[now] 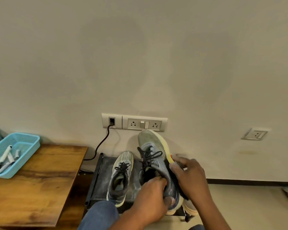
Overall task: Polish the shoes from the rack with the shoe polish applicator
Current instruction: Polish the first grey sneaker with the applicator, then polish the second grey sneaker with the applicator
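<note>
Your left hand [149,195] is curled over the heel collar of the raised sneaker [156,163], fingers hooked inside the opening and thumb against the outer heel. Your right hand [189,176] wraps the sneaker's outer side and sole edge, and something dark, which may be the applicator, seems pressed under that palm; it is too hidden to tell. So both grips are clamped on the same shoe, which is tilted up with its toe toward the wall sockets [144,124].

The heel hold is shallow. If you scrub hard with the right hand, the sneaker could twist out of the left fingers and drop onto the second sneaker [120,175], which lies flat on the dark rack top [103,180] just beside it. The loose black laces [149,155] hang across the upper and could pick up polish or snag under your fingers.

The rack top is small, and both shoes sit near its edges, so a knock may push the flat one off. A black cable [100,145] runs from the wall plate down behind the rack; keep the toe away from it. The blue basket [26,144] on the wooden counter [45,188] holds tubes well apart from your reach.
</note>
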